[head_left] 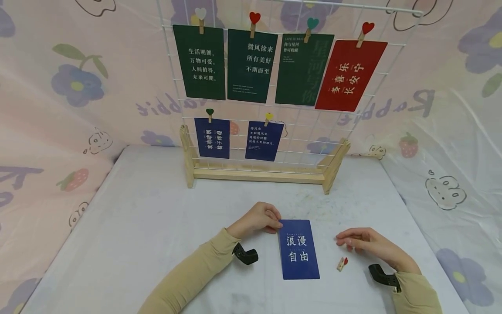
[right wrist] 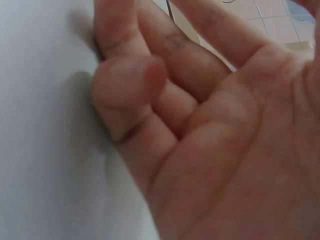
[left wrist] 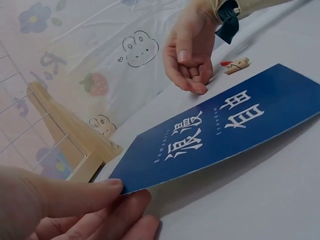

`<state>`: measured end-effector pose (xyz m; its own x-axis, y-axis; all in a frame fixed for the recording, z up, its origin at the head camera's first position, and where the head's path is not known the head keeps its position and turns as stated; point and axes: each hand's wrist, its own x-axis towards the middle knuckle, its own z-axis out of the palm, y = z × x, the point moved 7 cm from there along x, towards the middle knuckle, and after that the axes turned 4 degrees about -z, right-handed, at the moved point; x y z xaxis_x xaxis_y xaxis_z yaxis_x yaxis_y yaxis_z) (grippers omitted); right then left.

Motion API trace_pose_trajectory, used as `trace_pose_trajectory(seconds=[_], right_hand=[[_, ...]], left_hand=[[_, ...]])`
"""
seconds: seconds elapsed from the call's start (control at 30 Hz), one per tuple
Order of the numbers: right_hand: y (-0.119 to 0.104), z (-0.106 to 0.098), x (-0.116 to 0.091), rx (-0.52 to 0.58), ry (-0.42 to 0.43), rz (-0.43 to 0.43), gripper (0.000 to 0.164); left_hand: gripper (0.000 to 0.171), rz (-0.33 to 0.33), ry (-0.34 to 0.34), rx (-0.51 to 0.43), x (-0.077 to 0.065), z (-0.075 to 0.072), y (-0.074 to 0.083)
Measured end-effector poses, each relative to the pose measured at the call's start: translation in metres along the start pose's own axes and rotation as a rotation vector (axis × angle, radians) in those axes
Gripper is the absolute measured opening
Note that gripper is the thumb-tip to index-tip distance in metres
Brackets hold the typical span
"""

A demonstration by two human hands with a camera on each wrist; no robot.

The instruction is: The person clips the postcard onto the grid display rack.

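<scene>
A blue card (head_left: 300,266) with large white characters lies in front of me, and my left hand (head_left: 259,217) pinches its upper left corner. In the left wrist view the thumb is on top of the card (left wrist: 200,132) and the fingers are beneath, with that edge tilted off the table. To the right of the card, my right hand (head_left: 372,245) hovers with loosely bent fingers and holds nothing. Its palm (right wrist: 225,165) fills the right wrist view. Just below that hand lies a small wooden clothespin (head_left: 342,264) with a red heart.
Behind the hands stands a white wire grid on a wooden base (head_left: 259,175). Clothespins hold several green cards (head_left: 200,87), a red card (head_left: 350,98) and two smaller blue cards (head_left: 213,151) on it. White cloth (head_left: 129,226) covers the table; patterned cloth hangs around.
</scene>
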<state>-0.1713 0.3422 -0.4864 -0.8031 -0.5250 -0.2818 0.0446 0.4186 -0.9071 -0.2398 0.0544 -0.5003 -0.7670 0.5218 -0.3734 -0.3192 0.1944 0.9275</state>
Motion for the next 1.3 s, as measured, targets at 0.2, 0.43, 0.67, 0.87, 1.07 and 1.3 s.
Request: trace_pose_trajectory(seconds=[0.2, 0.43, 0.67, 0.87, 1.07, 1.3], right_hand=[[0.006, 0.003, -0.004, 0.102, -0.074, -0.033, 0.033], [0.007, 0.009, -0.006, 0.113, -0.184, -0.121, 0.033], [0.002, 0.014, -0.005, 0.068, -0.214, -0.183, 0.034], [-0.002, 0.016, -0.006, 0.037, -0.197, -0.212, 0.035], [-0.003, 0.016, -0.006, -0.03, -0.161, -0.216, 0.033], [-0.007, 0.017, -0.006, -0.108, -0.153, -0.298, 0.028]], left_hand=[[0.017, -0.005, 0.022, -0.064, 0.0, -0.005, -0.002], [0.015, 0.005, 0.036, -0.048, -0.001, -0.009, -0.001], [0.016, -0.003, 0.046, -0.037, -0.001, -0.011, -0.002], [0.017, 0.001, 0.057, -0.044, 0.0, -0.011, -0.002], [0.016, -0.003, 0.062, -0.049, 0.001, -0.01, -0.001], [0.018, -0.003, 0.071, -0.04, 0.003, -0.009, -0.001]])
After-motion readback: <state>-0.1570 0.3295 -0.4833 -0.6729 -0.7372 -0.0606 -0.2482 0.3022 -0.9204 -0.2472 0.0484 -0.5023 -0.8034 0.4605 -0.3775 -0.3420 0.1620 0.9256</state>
